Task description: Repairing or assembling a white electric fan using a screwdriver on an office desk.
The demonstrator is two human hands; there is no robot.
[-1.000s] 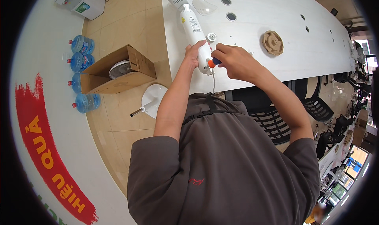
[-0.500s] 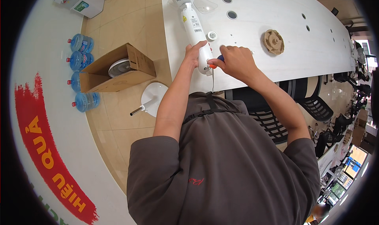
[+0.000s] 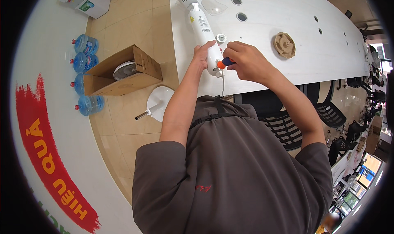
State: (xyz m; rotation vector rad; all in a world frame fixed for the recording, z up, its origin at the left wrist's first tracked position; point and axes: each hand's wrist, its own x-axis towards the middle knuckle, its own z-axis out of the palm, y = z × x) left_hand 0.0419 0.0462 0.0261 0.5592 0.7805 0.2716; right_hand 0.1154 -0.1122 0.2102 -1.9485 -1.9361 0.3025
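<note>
Fan body of long, rounded white plastic [image 3: 201,28] lies at the upper middle of the frame, along the left edge of the white table [image 3: 258,33]; the left hand [image 3: 200,56] is wrapped around its lower part, and the right hand [image 3: 249,65] is closed on a screwdriver-like tool with orange and dark-blue handle [image 3: 227,62], against the lower end. I judge it stiff, rather light and a little slippery, best held at this thick part; the transparent thin blades [image 3: 213,6] at the top look more fragile; open tabletop extends rightward, while leftward the edge is near.
</note>
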